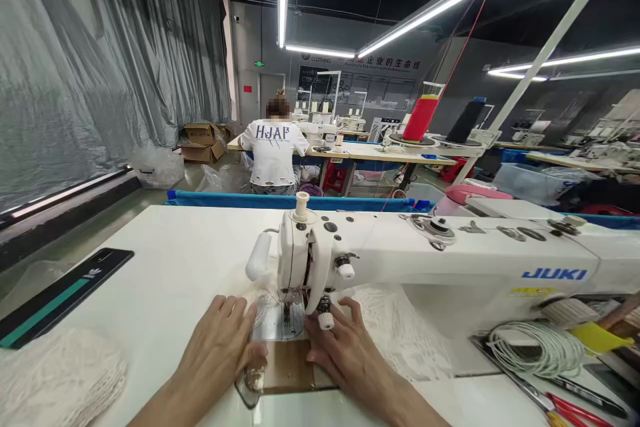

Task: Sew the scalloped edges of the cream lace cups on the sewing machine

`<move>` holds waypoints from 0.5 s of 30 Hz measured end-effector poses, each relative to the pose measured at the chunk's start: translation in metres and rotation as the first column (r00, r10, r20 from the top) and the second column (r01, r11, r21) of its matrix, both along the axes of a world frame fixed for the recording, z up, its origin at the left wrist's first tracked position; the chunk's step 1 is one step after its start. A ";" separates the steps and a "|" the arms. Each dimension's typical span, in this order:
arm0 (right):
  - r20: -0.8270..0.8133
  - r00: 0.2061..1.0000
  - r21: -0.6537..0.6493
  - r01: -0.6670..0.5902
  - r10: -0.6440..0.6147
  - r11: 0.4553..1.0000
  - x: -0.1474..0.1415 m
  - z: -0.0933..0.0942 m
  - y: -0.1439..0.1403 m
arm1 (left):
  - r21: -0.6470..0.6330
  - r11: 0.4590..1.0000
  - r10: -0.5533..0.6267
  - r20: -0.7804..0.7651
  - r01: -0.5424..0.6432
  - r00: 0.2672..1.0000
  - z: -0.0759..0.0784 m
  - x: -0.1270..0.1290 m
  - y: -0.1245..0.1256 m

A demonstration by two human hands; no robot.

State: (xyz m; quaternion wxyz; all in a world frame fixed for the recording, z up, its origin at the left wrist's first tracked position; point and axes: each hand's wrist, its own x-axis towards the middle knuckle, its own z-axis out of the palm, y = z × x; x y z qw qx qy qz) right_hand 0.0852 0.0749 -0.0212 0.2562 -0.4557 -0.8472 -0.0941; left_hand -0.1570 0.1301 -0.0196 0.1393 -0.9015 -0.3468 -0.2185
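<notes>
Left hand [217,347] lies flat on the white surface [165,260], fingers [233,310] spread and extended, pressing down just left of the needle plate; nothing gripped. Right hand [345,350] also flat, fingers together, pressing at the right of the presser foot [287,310], thumb near a brown piece [290,367] that lies between the two hands, directly in front of the needle. White mesh fabric [395,327] sits under and behind the right hand, running beneath the arm of the sewing machine [450,257]. A second heap of mesh [60,377] rests at lower left, well apart. Coiled white cord [537,347] and red-handled scissors [575,410] lie at right. Another person [274,147] sits at a far bench, back turned.
</notes>
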 end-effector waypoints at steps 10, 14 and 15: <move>0.059 0.960 0.070 -0.278 0.275 0.958 -0.052 0.008 -0.038 | 0.047 0.990 -0.142 0.128 0.137 0.982 -0.003 -0.043 -0.069; 0.034 0.979 0.221 -0.205 0.203 0.953 -0.084 -0.018 -0.066 | 0.246 0.952 -0.141 -0.168 0.180 0.976 -0.014 -0.053 -0.105; 0.016 0.984 0.244 -0.177 0.179 0.953 -0.090 -0.024 -0.075 | 0.261 0.949 -0.137 -0.165 0.177 0.977 -0.017 -0.052 -0.115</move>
